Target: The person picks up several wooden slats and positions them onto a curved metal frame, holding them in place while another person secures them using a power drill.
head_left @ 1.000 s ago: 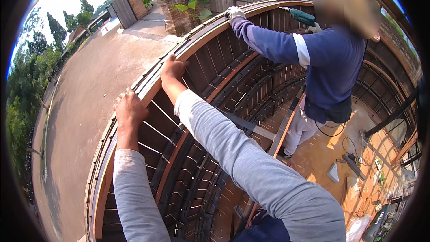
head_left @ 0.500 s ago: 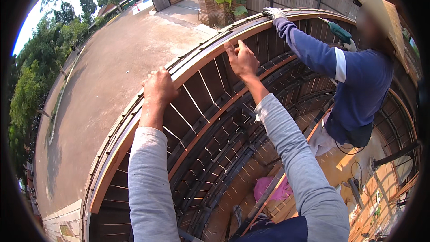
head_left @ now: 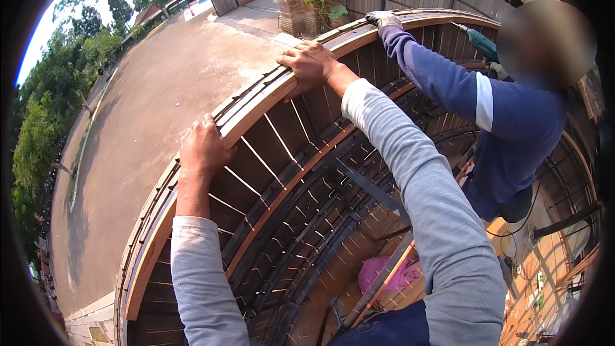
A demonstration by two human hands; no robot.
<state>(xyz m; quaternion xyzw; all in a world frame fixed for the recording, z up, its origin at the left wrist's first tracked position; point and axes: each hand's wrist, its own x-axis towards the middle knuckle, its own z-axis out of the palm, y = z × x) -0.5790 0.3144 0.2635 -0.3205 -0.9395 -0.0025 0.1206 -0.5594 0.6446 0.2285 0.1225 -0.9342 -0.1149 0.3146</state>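
My left hand (head_left: 204,148) is closed over the top of the curved wooden rim (head_left: 253,110), with its fingers over the outer edge. Higher along the same rim, my right hand (head_left: 309,65) also grips the top, fingers bent over the layered strips. Below the rim, dark vertical slats (head_left: 269,150) with narrow gaps line the inside of the curved structure. At my right a co-worker (head_left: 512,134) in a blue long-sleeved top has a gloved hand (head_left: 385,20) on the rim beyond mine and a green drill (head_left: 479,43) in the other gloved hand, pointed at the rim.
A pink plastic sheet (head_left: 384,272) lies down inside the structure, near a diagonal beam (head_left: 381,285) and a wooden floor with cables and scraps (head_left: 538,282) at lower right. Outside are a paved yard (head_left: 128,154), trees, a brick pillar (head_left: 298,6) and a plank fence.
My right hand has shifted from a raised, looser hold to fingers curled over the rim, a little down-left. My left hand has slid down-left along the rim since the last frame. The view has also shifted.
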